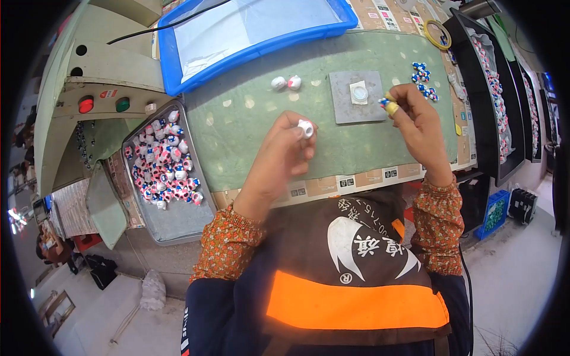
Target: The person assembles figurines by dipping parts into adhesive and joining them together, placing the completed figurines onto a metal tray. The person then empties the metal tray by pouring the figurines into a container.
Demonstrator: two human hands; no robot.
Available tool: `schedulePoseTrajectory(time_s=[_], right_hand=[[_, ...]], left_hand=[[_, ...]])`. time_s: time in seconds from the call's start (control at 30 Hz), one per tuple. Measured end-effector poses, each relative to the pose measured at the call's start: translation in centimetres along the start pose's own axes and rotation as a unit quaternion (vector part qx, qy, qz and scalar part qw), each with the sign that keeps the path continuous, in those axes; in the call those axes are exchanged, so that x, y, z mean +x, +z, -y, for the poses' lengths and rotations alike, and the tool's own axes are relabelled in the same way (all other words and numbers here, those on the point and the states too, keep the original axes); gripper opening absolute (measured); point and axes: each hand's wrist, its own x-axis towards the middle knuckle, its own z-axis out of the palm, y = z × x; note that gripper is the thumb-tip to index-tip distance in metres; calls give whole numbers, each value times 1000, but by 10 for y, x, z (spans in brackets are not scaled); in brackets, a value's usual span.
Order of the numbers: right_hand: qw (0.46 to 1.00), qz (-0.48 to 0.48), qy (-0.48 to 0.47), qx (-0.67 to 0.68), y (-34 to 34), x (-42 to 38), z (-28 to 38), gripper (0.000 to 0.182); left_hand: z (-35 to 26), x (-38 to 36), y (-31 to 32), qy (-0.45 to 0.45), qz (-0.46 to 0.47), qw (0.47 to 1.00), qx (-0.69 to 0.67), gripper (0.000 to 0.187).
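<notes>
My left hand (284,155) holds a small white round part (306,128) at its fingertips, above the green mat (356,148). My right hand (415,118) pinches a tiny blue and white piece (385,102) between thumb and finger, with a yellow finger cover on one fingertip. Both hands hover near a grey square plate (341,101) that carries a white round fixture (359,93). Two small white and pink figures (286,82) lie on the mat beyond my left hand.
A metal tray (178,219) with several red, white and blue small figures sits at left. A blue tray (261,41) stands at the back. Loose blue and white pieces (423,76) lie at right, next to black racks (499,107). A machine with red and green buttons (104,105) is at far left.
</notes>
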Motion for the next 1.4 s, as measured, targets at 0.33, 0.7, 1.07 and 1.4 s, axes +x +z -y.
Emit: schedulePoseTrajectory(time_s=[0.33, 0.7, 1.07, 1.4], right_hand=[[930, -4, -223, -293, 27, 25, 0, 18], [915, 0, -233, -330, 29, 30, 0, 18], [995, 68, -57, 38, 61, -21, 25, 11], [995, 60, -82, 15, 84, -37, 30, 10]], left_hand=[[-3, -13, -5, 85, -47, 995, 22, 19], [17, -13, -5, 90, -28, 995, 9, 34], [37, -4, 5, 57, 34, 994, -88, 43], [55, 3, 8, 111, -20, 991, -79, 41]])
